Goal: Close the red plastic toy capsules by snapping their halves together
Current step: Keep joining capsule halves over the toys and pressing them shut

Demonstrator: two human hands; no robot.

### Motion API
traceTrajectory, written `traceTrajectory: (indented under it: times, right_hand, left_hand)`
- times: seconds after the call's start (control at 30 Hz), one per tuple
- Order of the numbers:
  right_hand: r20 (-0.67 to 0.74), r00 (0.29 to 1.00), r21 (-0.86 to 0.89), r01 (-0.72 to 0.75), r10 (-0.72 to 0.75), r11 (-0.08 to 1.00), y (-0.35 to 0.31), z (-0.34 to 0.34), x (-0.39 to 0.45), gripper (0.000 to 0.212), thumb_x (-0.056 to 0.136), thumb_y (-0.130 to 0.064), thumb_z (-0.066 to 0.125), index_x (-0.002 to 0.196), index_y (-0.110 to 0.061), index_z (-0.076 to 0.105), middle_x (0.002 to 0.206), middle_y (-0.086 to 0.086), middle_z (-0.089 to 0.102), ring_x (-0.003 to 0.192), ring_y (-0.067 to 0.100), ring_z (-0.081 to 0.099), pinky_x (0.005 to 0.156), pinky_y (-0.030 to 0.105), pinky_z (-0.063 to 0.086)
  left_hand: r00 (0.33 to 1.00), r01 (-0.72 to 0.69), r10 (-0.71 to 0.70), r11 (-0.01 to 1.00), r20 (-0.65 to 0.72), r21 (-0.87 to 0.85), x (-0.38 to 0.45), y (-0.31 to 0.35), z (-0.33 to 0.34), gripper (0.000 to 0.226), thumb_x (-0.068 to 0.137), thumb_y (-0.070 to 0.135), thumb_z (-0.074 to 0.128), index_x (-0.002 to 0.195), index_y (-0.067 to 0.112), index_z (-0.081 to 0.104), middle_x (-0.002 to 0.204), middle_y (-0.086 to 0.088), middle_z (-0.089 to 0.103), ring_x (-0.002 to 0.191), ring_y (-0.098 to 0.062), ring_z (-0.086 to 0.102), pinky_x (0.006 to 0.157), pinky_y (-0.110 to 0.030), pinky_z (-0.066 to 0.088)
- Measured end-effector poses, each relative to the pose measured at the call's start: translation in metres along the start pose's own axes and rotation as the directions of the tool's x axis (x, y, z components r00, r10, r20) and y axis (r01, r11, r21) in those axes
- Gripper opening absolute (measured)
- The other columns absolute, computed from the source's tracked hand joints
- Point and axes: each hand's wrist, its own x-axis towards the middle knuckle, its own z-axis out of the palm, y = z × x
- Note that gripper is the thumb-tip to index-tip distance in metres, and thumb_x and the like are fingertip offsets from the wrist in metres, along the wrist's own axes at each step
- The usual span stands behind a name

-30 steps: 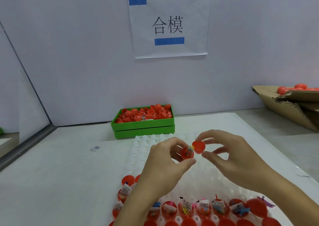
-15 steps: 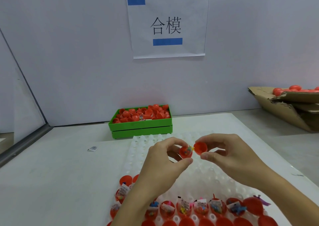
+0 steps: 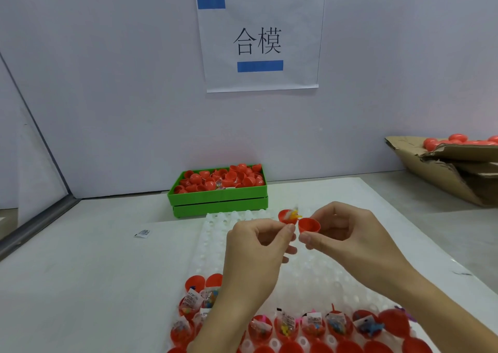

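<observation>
A pale wall carried a paper sign (image 3: 260,41) with two printed characters, above a white work surface (image 3: 80,272). A green bin (image 3: 218,199) of red capsule halves stood against the wall, behind a white dimpled tray (image 3: 310,277). The left hand (image 3: 254,250) pinched a toy-filled capsule half (image 3: 287,216) between thumb and forefinger. The right hand (image 3: 350,234) pinched an empty capsule half (image 3: 309,225), just beside the filled one, halves not joined. Open filled capsule halves (image 3: 312,325) sat in the tray's near rows. A torn cardboard box (image 3: 452,169) held red capsules at far right.
</observation>
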Motion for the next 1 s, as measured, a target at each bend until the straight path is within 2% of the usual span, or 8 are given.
traceTrajectory:
  times: [0.13, 0.23, 0.3, 0.5, 0.6, 0.67, 0.8, 1.0]
  right_hand:
    - [-0.087, 0.996, -0.081, -0.004, -0.004, 0.997, -0.003, 0.01, -0.003, 0.038, 0.062, -0.049, 0.079, 0.082, -0.019, 0.067, 0.074, -0.005, 0.074, 0.068, 0.012, 0.071, 0.067, 0.027, 0.059]
    - [-0.087, 0.996, -0.154, 0.008, -0.021, 0.988, -0.002, 0.011, -0.004, 0.021, 0.073, -0.027, 0.084, 0.082, -0.021, 0.066, 0.074, -0.009, 0.073, 0.069, 0.009, 0.071, 0.068, 0.028, 0.059]
    - [-0.073, 0.996, -0.194, 0.036, -0.051, 0.98, 0.0, 0.013, -0.005, 0.02, 0.074, -0.021, 0.084, 0.081, -0.023, 0.066, 0.074, -0.012, 0.072, 0.068, 0.008, 0.07, 0.065, 0.026, 0.057]
    - [0.133, 0.989, -0.18, 0.088, -0.064, 0.98, -0.003, 0.006, -0.006, 0.025, 0.08, -0.001, 0.078, 0.093, -0.021, 0.072, 0.084, -0.008, 0.075, 0.078, 0.012, 0.073, 0.073, 0.028, 0.059]
    - [0.077, 0.995, -0.168, 0.076, -0.064, 0.983, -0.002, -0.007, -0.001, 0.015, 0.086, -0.006, 0.072, 0.085, -0.021, 0.072, 0.079, -0.006, 0.073, 0.073, 0.013, 0.072, 0.07, 0.03, 0.06]
    - [0.021, 1.0, -0.192, 0.012, -0.008, 0.981, 0.001, -0.014, 0.002, 0.009, 0.088, -0.019, 0.071, 0.09, -0.026, 0.068, 0.083, -0.01, 0.071, 0.077, 0.01, 0.07, 0.07, 0.031, 0.06]
    - [0.203, 0.965, -0.047, -0.159, 0.165, 0.986, 0.003, -0.016, 0.004, 0.042, 0.078, -0.036, 0.074, 0.118, -0.037, 0.063, 0.107, -0.017, 0.072, 0.095, 0.009, 0.072, 0.077, 0.029, 0.06]
    - [0.196, 0.971, 0.006, -0.143, 0.14, 0.99, 0.005, -0.015, 0.004, 0.024, 0.082, -0.013, 0.076, 0.102, -0.024, 0.071, 0.09, -0.004, 0.078, 0.083, 0.015, 0.075, 0.074, 0.023, 0.058]
  left_hand:
    - [0.998, 0.029, -0.025, 0.997, 0.065, -0.065, -0.003, 0.002, 0.006, 0.015, 0.096, 0.024, 0.062, 0.091, 0.023, 0.076, 0.078, 0.008, 0.076, 0.076, -0.01, 0.074, 0.066, -0.023, 0.059]
    - [0.997, 0.055, -0.049, 0.994, 0.061, -0.099, -0.004, 0.001, 0.009, 0.007, 0.089, 0.031, 0.071, 0.091, 0.025, 0.075, 0.08, 0.005, 0.077, 0.078, -0.012, 0.074, 0.072, -0.031, 0.061]
    - [0.998, 0.057, -0.053, 0.995, 0.047, -0.087, -0.004, 0.0, 0.01, 0.006, 0.084, 0.032, 0.077, 0.087, 0.027, 0.075, 0.08, 0.006, 0.076, 0.078, -0.013, 0.074, 0.075, -0.036, 0.061]
    - [1.0, 0.027, -0.027, 1.0, -0.006, -0.006, -0.001, -0.004, 0.003, 0.006, 0.086, 0.026, 0.075, 0.087, 0.03, 0.071, 0.079, 0.008, 0.074, 0.075, -0.011, 0.072, 0.075, -0.034, 0.061]
    - [1.0, 0.012, -0.012, 1.0, 0.017, -0.012, 0.002, -0.004, -0.003, 0.008, 0.088, 0.022, 0.072, 0.089, 0.029, 0.07, 0.081, 0.006, 0.074, 0.078, -0.013, 0.072, 0.075, -0.036, 0.061]
    - [0.999, -0.002, 0.002, 1.0, 0.047, -0.007, 0.002, -0.004, -0.004, 0.009, 0.088, 0.021, 0.071, 0.09, 0.029, 0.071, 0.084, 0.006, 0.074, 0.082, -0.015, 0.071, 0.078, -0.036, 0.061]
    - [0.991, -0.02, 0.019, 1.0, 0.131, 0.004, 0.002, -0.004, -0.006, 0.013, 0.088, 0.019, 0.071, 0.092, 0.032, 0.071, 0.086, 0.007, 0.074, 0.082, -0.013, 0.071, 0.078, -0.034, 0.06]
    - [0.989, 0.004, -0.012, 0.999, 0.149, 0.05, 0.002, -0.006, -0.007, 0.023, 0.088, 0.025, 0.07, 0.105, 0.035, 0.058, 0.086, 0.01, 0.073, 0.078, -0.005, 0.066, 0.072, -0.025, 0.057]
